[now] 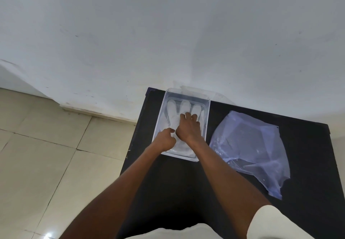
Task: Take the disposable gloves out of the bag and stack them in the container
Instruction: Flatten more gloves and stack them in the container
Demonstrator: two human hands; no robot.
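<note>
A clear rectangular container (206,115) sits at the far left part of the black table. White disposable gloves (172,114) lie flat inside it, fingers pointing away from me. My right hand (187,128) presses flat on the gloves, fingers spread over the glove's palm. My left hand (166,138) rests in the container's near left part with fingers curled against the glove near its cuff. A translucent bluish plastic bag (248,147) lies flattened on the table to the right of the container; I cannot tell if anything is inside.
The black table (308,164) stands against a white wall (168,33). Its left edge drops to a beige tiled floor (46,154). A clear lid or second clear piece (219,95) lies behind the container by the wall.
</note>
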